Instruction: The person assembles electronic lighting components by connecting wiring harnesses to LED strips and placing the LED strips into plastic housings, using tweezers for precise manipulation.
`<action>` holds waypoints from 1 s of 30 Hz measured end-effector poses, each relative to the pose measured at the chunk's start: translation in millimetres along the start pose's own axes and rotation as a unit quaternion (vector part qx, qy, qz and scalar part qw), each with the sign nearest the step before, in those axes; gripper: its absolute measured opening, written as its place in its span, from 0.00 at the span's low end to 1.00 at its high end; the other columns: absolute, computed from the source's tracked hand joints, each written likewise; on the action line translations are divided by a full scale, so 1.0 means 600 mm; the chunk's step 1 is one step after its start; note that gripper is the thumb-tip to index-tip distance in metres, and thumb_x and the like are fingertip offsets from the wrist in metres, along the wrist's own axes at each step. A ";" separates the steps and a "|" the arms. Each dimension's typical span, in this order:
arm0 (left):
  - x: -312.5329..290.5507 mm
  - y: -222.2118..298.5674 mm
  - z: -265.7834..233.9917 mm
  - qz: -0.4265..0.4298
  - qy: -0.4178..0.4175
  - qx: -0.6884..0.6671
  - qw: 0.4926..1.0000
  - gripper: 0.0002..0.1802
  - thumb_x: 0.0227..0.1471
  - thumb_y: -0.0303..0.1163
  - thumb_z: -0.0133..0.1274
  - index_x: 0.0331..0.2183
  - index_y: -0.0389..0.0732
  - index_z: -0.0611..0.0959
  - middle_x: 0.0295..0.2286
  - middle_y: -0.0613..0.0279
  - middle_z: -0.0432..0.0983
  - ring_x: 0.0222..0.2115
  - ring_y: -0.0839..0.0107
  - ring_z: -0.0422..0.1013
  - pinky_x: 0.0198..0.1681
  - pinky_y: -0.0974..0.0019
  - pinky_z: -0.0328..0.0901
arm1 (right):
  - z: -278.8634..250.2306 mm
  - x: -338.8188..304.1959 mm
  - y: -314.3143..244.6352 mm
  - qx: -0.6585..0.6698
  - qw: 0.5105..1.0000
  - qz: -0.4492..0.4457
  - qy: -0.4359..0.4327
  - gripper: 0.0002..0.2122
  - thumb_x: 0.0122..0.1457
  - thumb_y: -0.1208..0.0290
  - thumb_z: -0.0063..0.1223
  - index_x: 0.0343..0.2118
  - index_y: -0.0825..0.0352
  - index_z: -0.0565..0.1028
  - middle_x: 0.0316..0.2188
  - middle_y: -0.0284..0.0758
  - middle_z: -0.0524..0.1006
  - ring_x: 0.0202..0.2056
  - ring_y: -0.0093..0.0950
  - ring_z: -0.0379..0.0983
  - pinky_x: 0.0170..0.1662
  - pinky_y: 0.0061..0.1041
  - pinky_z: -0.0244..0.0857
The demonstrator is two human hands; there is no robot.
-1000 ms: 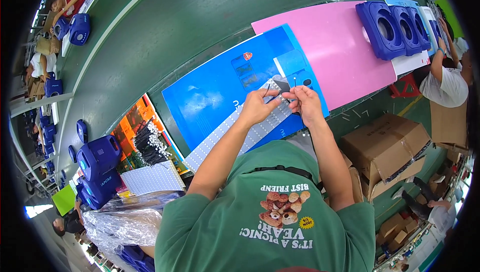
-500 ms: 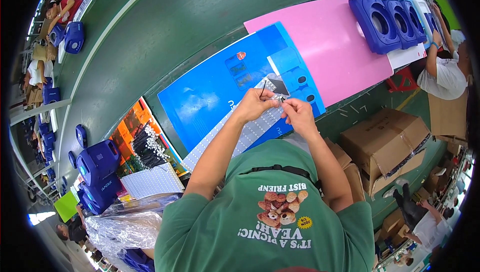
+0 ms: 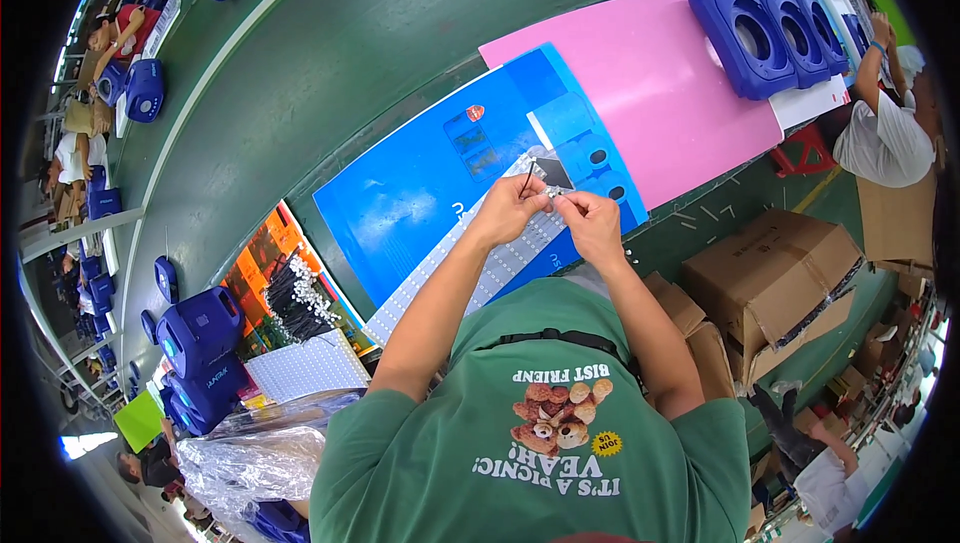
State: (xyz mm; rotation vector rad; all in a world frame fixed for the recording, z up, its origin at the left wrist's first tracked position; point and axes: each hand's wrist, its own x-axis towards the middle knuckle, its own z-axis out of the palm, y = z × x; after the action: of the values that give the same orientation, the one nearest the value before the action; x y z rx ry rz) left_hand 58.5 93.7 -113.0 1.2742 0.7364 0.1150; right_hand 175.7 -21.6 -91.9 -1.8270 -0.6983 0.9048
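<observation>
My left hand [image 3: 508,211] is closed in a pinch on a thin black cable [image 3: 529,175], whose end sticks up above the fingers. Close beside it, my right hand [image 3: 594,227] pinches at a small white piece by the cable; the fingertips mostly hide that piece. Both hands are over a long white circuit-board panel [image 3: 507,261] marked with rows of dots. The panel lies slantwise on a blue printed sheet [image 3: 385,208]. To the left, a bundle of black cables with white connectors [image 3: 292,298] rests on an orange printed sheet [image 3: 250,265].
Another dotted white panel [image 3: 310,363] lies near clear plastic wrap [image 3: 250,458] at lower left. Blue speaker housings [image 3: 200,328] stand on the left, with more blue frames [image 3: 745,38] on the pink sheet [image 3: 655,113]. Cardboard boxes [image 3: 760,278] sit at right; co-workers are nearby.
My right hand has turned and shifted slightly left and up, its fingertips closer to the left hand's. The left hand stays nearly in place. The co-worker at right has moved an arm.
</observation>
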 end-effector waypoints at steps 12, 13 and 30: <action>0.000 0.003 0.001 -0.010 0.039 0.030 0.999 0.06 0.49 0.24 0.50 0.31 0.31 0.78 0.25 0.62 0.76 0.27 0.78 0.70 0.31 0.73 0.65 | 0.019 -0.002 0.007 0.010 0.997 -0.030 0.075 0.07 0.50 0.70 0.54 0.26 0.69 0.78 0.11 0.30 0.70 0.14 0.14 0.61 0.17 0.19 0.53; 0.000 0.001 0.001 -0.009 0.039 0.030 0.999 0.06 0.49 0.24 0.50 0.31 0.31 0.78 0.25 0.62 0.76 0.27 0.78 0.70 0.31 0.73 0.65 | 0.018 -0.003 0.007 0.011 0.997 -0.025 0.071 0.07 0.50 0.71 0.54 0.26 0.69 0.78 0.10 0.30 0.70 0.14 0.14 0.61 0.17 0.19 0.53; 0.001 -0.001 0.000 0.005 0.048 0.048 0.998 0.05 0.50 0.24 0.51 0.29 0.32 0.79 0.25 0.63 0.76 0.27 0.79 0.70 0.31 0.74 0.64 | 0.021 -0.001 0.005 0.023 0.997 -0.038 0.063 0.05 0.50 0.74 0.54 0.25 0.70 0.78 0.19 0.35 0.77 0.18 0.17 0.69 0.21 0.19 0.60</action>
State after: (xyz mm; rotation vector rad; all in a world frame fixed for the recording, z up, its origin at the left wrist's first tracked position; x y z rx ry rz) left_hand 58.8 93.9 -113.6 1.3706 0.8257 0.1519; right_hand 165.5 -17.0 -97.8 -1.7876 -0.6576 0.7442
